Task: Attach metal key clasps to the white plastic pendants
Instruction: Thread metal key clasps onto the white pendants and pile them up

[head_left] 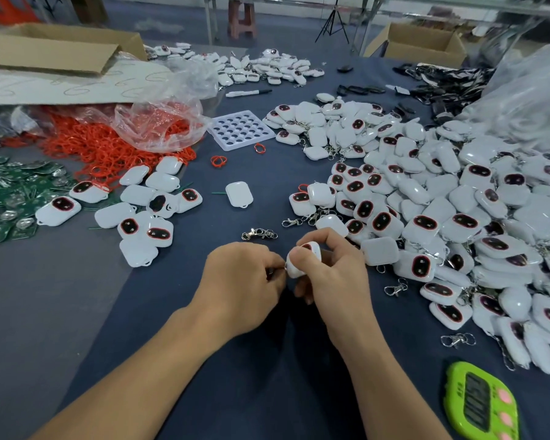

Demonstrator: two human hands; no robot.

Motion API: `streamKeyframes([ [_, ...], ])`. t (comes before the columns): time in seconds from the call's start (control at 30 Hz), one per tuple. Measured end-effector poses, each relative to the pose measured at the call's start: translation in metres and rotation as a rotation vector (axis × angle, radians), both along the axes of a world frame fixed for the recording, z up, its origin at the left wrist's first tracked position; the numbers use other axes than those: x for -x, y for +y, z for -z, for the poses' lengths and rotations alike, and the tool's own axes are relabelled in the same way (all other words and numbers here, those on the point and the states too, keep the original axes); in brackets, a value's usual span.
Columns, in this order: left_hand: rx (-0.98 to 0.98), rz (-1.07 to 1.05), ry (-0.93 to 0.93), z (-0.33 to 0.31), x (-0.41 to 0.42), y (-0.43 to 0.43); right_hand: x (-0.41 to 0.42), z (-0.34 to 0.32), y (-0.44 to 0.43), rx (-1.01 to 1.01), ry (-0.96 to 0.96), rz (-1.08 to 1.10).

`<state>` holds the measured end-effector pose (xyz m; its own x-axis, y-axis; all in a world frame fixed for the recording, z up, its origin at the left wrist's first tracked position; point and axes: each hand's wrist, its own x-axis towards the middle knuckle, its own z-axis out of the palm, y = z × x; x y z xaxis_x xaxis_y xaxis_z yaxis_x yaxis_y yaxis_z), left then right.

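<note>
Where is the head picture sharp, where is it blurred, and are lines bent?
Head view: left hand, right hand and gripped pendant look sharp; the clear bags at top right are smeared; the green timer looks stretched by the wide lens; light soft, shadows faint.

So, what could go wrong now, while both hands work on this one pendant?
1. The left hand pinches a small part, mostly hidden, against the pendant in the right hand; it might slip out.
2. The pendant heap lies close by, so finished and unfinished pieces could get mixed.
</note>
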<state>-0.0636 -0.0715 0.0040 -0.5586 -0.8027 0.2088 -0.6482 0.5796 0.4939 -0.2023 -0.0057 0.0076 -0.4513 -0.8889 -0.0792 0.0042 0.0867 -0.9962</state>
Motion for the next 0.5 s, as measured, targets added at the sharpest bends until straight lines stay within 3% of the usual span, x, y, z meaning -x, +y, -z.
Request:
streamKeyframes([
  [0.2, 0.023, -0.119, 0.077, -0.002, -0.005, -0.009, 0.009, -0.003, -0.003, -0.048, -0.099, -0.096],
  [0.27, 0.027, -0.145, 0.113, -0.005, -0.013, -0.017, 0.015, -0.007, -0.002, 0.031, -0.351, -0.148],
  [0.37, 0.174, -0.203, 0.097, -0.01, -0.031, -0.036, 0.036, -0.009, 0.006, 0.387, -0.938, -0.132],
  [0.43, 0.244, -0.339, 0.029, -0.013, -0.047, -0.05, 0.045, -0.01, 0.009, 0.492, -1.056, -0.148],
  [0.5, 0.244, -0.473, -0.064, -0.011, -0.062, -0.061, 0.04, -0.006, 0.006, 0.38, -0.949, -0.147],
])
